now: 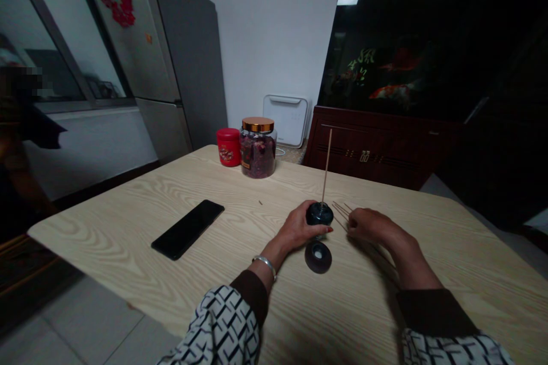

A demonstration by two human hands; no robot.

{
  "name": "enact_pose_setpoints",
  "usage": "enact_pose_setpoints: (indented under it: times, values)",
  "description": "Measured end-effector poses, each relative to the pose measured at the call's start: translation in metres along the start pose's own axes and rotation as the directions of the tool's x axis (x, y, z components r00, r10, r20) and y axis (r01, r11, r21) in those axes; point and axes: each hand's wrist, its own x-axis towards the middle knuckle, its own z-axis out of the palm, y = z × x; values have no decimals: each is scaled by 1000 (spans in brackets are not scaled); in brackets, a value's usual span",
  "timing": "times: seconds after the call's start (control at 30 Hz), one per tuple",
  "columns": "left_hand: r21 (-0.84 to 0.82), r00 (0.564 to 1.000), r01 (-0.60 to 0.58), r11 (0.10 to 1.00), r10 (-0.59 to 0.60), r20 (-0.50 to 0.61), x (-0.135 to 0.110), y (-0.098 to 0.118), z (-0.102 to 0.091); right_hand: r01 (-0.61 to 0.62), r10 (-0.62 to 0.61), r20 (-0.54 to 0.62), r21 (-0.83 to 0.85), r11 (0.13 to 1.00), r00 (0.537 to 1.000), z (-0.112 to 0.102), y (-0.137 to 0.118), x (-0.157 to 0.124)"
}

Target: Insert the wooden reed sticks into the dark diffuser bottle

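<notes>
Smartphone: black smartphone (187, 230) lies flat on the pale wood-grain worktop (398, 199), well left of the hands.

Left hand (297, 228): fingers clamped around a dark glass bottle (319, 214), held upright; probably smooth and fragile, so grip the body.

Wooden stick: one wooden stick (326, 165) stands in the bottle; light, easily snapped.

Cap: round dark cap (317, 256) lies just in front of the bottle.

Right hand (368, 225): fingers together at thin wooden sticks (340, 211); clamped or not, cannot tell.

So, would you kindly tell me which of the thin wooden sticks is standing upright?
The stick rising from the dark bottle held in the left hand; the other sticks lie flat beside the right hand.
</notes>
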Motion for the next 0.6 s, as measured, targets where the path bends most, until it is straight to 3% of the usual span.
enact_pose_setpoints:
  times: [0.23, 0.43, 0.53, 0.6]
  values:
    - [14, 1000, -15, 1000, 15, 2, 1, -2, 0, -33, 36, 70, -38, 999, 997, 4, -15, -2]
    - [1, 1000, -13, 1000, 13, 7, 1, -2, 0, -31, 31, 51, 14, 999, 998, 3, -8, 0]
    - [1, 1000, -12, 1000, 12, 6, 0, -1, 0, 78, -64, -69, 230, 970, 996, -6, 5, -2]
    - [-6, 1000, -12, 1000, 12, 3, 0, -1, 0, 199, -78, -256, 487, 850, 963, -17, 13, -5]
